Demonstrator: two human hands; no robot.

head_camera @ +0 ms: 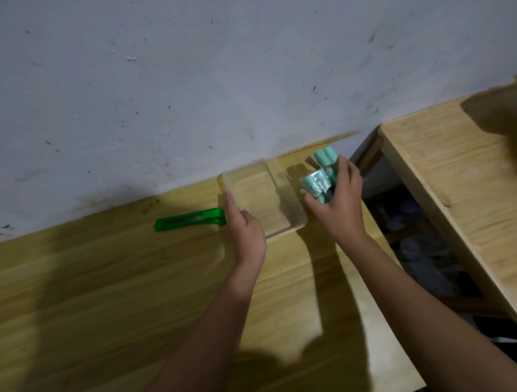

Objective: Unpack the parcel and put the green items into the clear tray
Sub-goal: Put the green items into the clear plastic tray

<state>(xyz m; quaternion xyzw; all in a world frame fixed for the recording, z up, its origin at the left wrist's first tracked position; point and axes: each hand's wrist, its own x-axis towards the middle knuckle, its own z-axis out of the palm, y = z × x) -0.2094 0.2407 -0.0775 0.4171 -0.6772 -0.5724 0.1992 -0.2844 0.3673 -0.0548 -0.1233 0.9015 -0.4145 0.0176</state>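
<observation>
A clear plastic tray [292, 194] lies on the wooden table by the wall, with nothing inside it. My left hand [245, 225] rests against the tray's left edge, index finger stretched along the rim. Just right of the tray, my right hand [338, 204] grips a bundle of mint-green rolls [321, 176] in clear wrapping, fingers curled round it; it sits low, near the table's right end. A green utility knife [190, 220] lies flat to the left of the tray.
The wooden table [108, 289] ends just right of my right hand. A second wooden table [456, 189] stands farther right across a dark gap. A white scuffed wall [188, 81] runs directly behind the tray.
</observation>
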